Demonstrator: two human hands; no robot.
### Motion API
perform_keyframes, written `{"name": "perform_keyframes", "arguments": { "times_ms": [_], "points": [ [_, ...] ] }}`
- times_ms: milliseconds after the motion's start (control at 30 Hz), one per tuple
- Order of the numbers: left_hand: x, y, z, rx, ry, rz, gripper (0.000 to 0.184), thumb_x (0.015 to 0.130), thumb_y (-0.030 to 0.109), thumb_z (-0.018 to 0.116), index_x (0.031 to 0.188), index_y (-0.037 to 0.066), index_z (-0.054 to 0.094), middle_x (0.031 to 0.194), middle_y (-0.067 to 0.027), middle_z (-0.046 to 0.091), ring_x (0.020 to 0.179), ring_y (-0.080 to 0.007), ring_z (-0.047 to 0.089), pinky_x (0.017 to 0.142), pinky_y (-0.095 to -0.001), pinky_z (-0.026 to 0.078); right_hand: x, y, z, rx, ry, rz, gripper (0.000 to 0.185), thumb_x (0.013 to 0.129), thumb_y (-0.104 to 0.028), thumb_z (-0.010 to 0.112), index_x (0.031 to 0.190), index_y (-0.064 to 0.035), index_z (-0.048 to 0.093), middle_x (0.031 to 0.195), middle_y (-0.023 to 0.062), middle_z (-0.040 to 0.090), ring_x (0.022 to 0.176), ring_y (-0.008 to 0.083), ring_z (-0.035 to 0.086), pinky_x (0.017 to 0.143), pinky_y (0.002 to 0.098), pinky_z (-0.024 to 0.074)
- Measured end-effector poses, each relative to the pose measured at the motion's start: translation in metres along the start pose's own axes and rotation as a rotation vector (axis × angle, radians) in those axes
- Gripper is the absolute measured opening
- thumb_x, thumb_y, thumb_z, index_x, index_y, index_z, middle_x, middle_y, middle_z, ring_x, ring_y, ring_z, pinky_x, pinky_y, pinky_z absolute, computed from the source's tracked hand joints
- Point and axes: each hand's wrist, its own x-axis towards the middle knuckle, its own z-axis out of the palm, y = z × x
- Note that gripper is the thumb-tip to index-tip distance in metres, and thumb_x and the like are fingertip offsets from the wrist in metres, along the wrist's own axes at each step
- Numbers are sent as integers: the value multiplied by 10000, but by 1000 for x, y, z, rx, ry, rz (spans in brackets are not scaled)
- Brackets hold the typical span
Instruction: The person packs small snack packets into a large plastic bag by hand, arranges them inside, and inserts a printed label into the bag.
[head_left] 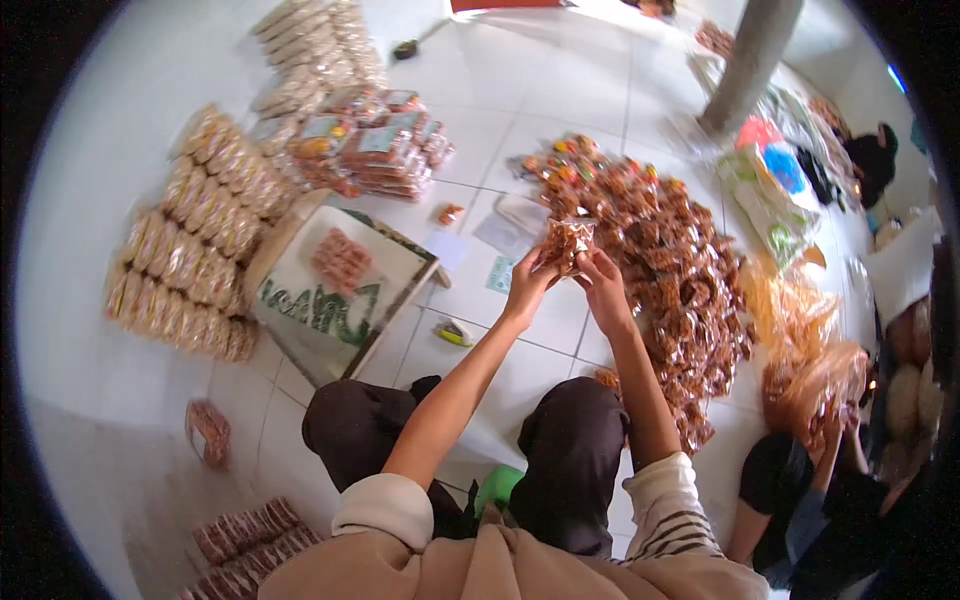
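Between both hands I hold up a small clear snack packet (571, 238) with brown pieces inside. My left hand (532, 283) pinches its lower left side, and my right hand (604, 284) grips its lower right corner. Just beyond and to the right spreads a large heap of similar brown snack packets (665, 260) on the tiled floor. Left of my hands lie a single small packet (451, 214), clear plastic bags (503, 235) and a greenish printed label (502, 274). A yellow-green cutter (455, 332) rests nearer to my knees.
A low board-topped table (385, 245) stands at left, bearing a pinkish packet (341, 261). Stacked packs (185, 240) line the left wall, with labelled bundles (385, 150) behind. At right, another person's hands (845, 420) are at an orange plastic bag (815, 375). A pillar (752, 65) rises far right.
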Motion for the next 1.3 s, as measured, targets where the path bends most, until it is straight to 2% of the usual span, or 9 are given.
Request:
{"name": "perform_keyframes", "arguments": {
  "times_ms": [100, 333, 467, 633, 800, 833, 967, 1200, 1300],
  "points": [
    [-19, 47, -19, -31, 104, 49, 377, 842, 248, 562, 1146, 39, 484, 1088, -37, 523, 989, -107, 511, 869, -286, 421, 10, -8, 51, -55, -108, -25, 322, 855, -214, 555, 1092, -2, 504, 1006, 42, 569, 904, 123, 526, 837, 297, 397],
    [-40, 127, -107, 170, 141, 299, 339, 858, 184, 543, 1152, 29, 476, 1061, -49, 506, 953, -119, 532, 797, -278, 477, 22, -8, 154, -78, -279, -22, 211, 856, -214, 551, 981, -48, 509, 944, 39, 572, 891, 119, 531, 826, 302, 403],
    [-64, 176, -171, 811, 3, 422, 345, 856, 95, 535, 1185, 28, 456, 1058, -65, 468, 908, -143, 547, 701, -242, 523, 15, -17, 211, -5, -200, -58, 163, 848, -197, 567, 875, -61, 481, 924, 60, 580, 797, 147, 566, 733, 296, 454],
    [-104, 193, -208, 721, 138, 553, 327, 785, 121, 631, 1080, 54, 508, 925, -44, 551, 799, -95, 562, 638, -231, 478, 35, 24, 246, -508, -580, -151, 337, 771, 44, 497, 1106, 30, 470, 951, 106, 589, 844, 153, 585, 694, 280, 496],
    [-124, 206, -215, 1110, 312, 722, 302, 708, 135, 714, 954, 65, 553, 936, -41, 552, 821, -154, 546, 705, -241, 465, 15, 27, 272, -291, -577, 268, 429, 841, -196, 542, 1155, 80, 445, 988, 120, 576, 896, 172, 566, 741, 280, 490],
    [-122, 202, -221, 922, 273, 642, 308, 697, 133, 715, 960, 77, 567, 925, -49, 551, 801, -173, 552, 694, -267, 469, 12, 24, 276, -310, -575, 371, 506, 847, -274, 556, 1174, 88, 425, 1013, 122, 570, 925, 182, 564, 753, 284, 487],
    [-118, 195, -238, 1020, 197, 649, 314, 702, 124, 708, 981, 78, 572, 956, -57, 541, 835, -166, 552, 702, -278, 472, 17, 55, 274, -592, -642, 77, 506, 785, -276, 641, 1119, 73, 492, 946, 114, 602, 835, 179, 587, 719, 283, 490],
    [-112, 163, -243, 821, 455, 647, 444, 773, 135, 632, 1159, 48, 432, 944, -104, 495, 863, -211, 499, 769, -338, 429, 8, 50, 270, -901, -394, -355, 407, 733, -215, 692, 1042, 17, 566, 909, 155, 635, 832, 189, 621, 733, 284, 472],
    [-106, 84, -263, 1365, 636, 545, 774, 674, 256, 712, 1276, 39, 275, 1234, -182, 339, 1176, -378, 277, 985, -499, 207, 1, 68, 246, -785, 92, -424, 411, 756, -211, 671, 1043, 54, 543, 900, 179, 629, 846, 216, 618, 748, 295, 468]
  ]
}}
